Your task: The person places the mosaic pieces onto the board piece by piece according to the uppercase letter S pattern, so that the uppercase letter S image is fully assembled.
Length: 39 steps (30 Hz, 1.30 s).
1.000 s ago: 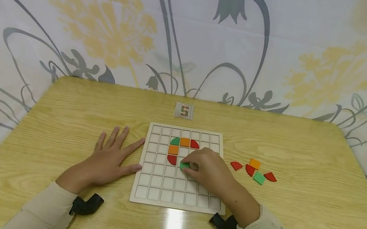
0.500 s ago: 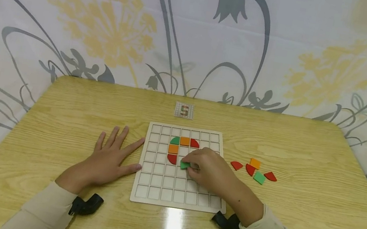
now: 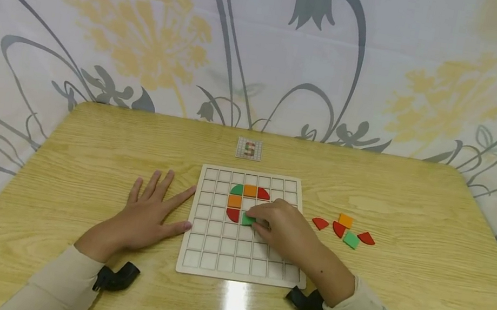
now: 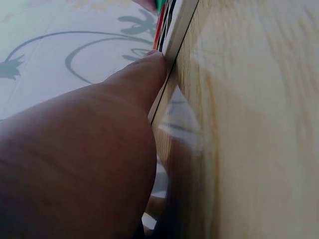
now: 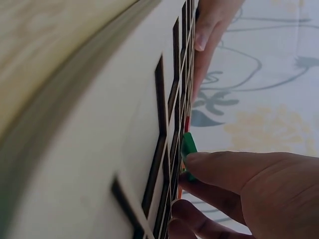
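Note:
My right hand [image 3: 282,229] is over the middle of the white grid board [image 3: 208,262], pinching a green square tile [image 3: 247,220] between thumb and fingertips. In the right wrist view the green tile [image 5: 188,145] stands slightly tilted against the grid. Just left of it lies a red quarter-circle tile [image 3: 232,215]. Above that an orange square [image 3: 235,201], a green quarter-circle [image 3: 236,190], an orange square [image 3: 250,191] and a red quarter-circle [image 3: 264,194] form a curve. My left hand [image 3: 143,222] rests spread on the table, thumb and index fingertips at the board's left edge.
Right of the board lie loose tiles: an orange square [image 3: 345,220], a green square [image 3: 351,240] and several red quarter-circles [image 3: 367,238]. A small pattern card [image 3: 249,149] lies behind the board on the wooden table [image 3: 157,140]. A patterned curtain [image 3: 266,48] stands beyond.
The green tile in my right fingers has shifted slightly left, up beside the red quarter-circle, and lies flatter in its cell. My left hand stays in place.

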Tool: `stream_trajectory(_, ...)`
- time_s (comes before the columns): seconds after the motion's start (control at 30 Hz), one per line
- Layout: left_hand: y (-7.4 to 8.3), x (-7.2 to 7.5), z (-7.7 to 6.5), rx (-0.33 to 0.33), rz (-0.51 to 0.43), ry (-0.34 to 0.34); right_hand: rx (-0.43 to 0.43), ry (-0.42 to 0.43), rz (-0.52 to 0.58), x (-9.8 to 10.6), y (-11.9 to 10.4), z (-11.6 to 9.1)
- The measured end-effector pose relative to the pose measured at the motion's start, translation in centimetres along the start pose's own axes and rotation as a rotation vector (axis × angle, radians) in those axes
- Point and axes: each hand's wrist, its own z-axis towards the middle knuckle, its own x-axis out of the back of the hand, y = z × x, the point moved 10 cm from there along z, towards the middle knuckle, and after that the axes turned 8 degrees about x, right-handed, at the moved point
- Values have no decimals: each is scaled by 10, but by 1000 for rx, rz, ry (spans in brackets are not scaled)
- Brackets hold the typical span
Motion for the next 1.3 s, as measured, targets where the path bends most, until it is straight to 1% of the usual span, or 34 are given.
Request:
stream_trajectory(0.17,1,0,1,1,5,1,-9,11,-10,1,1,0)
stream_trajectory(0.33,1,3,2,2,9,6,2,29,-18,3,1,1)
stream_trajectory(0.5,-1,4,1,8,18,5,4,13,-28,1,0,3)
stream_trajectory(0.7,0,2,-1,-3,3,4,-3,8,-67,-1,-3,1)
stream_trajectory(0.87,-2,0,-3,4,3,1,-7,5,-81,-4,-5,-1)
stream_trajectory(1.1,0,1,-3,0,-7,-1,-19,30,-107,-2,-4,-2)
stream_trajectory(1.3,2,0,-2,-3,-10,-1,-26,42,-106,0,-3,-3)
